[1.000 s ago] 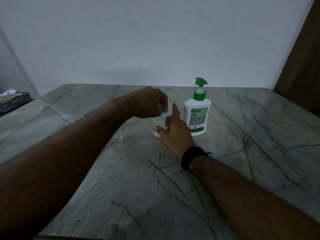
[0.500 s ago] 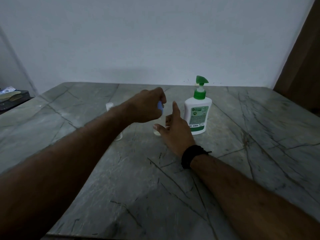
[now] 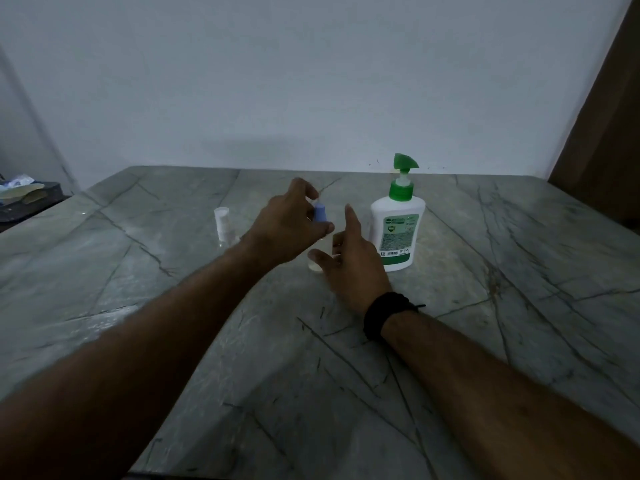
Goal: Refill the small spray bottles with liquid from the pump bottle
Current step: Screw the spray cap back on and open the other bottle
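In the middle of the frame, the left hand (image 3: 291, 223) pinches the blue cap (image 3: 320, 212) of a small clear bottle (image 3: 320, 259) standing on the bench (image 3: 485, 341). The right hand (image 3: 349, 268) cups it with loose fingers. The bottle looks light and tippy, so hold its body low while twisting the cap.

A grey veined stone desk (image 3: 502, 306) fills the lower frame. On it, right of centre, a white pump bottle (image 3: 397, 233) stands upright; a small clear spray bottle (image 3: 223, 225) stands left of centre.
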The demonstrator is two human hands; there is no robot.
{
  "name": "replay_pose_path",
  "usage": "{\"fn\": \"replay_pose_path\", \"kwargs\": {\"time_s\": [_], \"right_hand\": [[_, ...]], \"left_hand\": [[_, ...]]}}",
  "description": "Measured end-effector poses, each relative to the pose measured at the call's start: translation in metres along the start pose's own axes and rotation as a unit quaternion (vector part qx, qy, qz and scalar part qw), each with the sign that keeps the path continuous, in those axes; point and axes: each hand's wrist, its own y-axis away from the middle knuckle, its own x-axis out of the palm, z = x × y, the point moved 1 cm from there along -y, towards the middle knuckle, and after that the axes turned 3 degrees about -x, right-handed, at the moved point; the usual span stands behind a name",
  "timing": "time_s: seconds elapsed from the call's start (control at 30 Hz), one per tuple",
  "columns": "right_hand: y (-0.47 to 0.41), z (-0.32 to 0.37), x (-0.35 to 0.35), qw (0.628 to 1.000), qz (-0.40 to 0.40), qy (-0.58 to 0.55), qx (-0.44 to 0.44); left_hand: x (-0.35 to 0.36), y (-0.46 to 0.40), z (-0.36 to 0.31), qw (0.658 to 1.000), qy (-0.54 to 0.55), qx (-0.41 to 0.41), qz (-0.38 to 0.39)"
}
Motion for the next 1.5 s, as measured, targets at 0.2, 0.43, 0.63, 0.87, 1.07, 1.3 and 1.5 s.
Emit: {"fn": "replay_pose_path", "kwargs": {"time_s": [0.2,0.43,0.63,0.87,1.07,1.3,1.5], "right_hand": [[0.007,0.001,-0.002,0.999,-0.016,0.01,-0.029],[0.009,0.002,-0.005,0.998,-0.038,0.026,-0.053],[0.008,0.0,-0.004,0.996,-0.042,0.013,-0.075],[0.008,0.001,-0.004,0.995,-0.045,0.009,-0.084],[0.008,0.002,-0.003,0.995,-0.048,0.011,-0.083],[0.007,0.0,-0.003,0.995,-0.053,0.017,-0.083],[0.006,-0.001,-0.002,0.993,-0.058,0.024,-0.095]], "left_hand": [[0.043,0.015,0.027,0.995,0.001,-0.049,-0.085],[0.066,-0.014,0.043,0.989,0.008,-0.098,-0.107],[0.078,-0.048,0.049,0.984,-0.009,-0.144,-0.104],[0.079,-0.077,0.052,0.98,-0.032,-0.178,-0.081],[0.08,-0.086,0.052,0.974,-0.059,-0.211,-0.063],[0.08,-0.084,0.052,0.972,-0.057,-0.221,-0.061],[0.079,-0.069,0.049,0.975,0.001,-0.196,-0.103]]}}
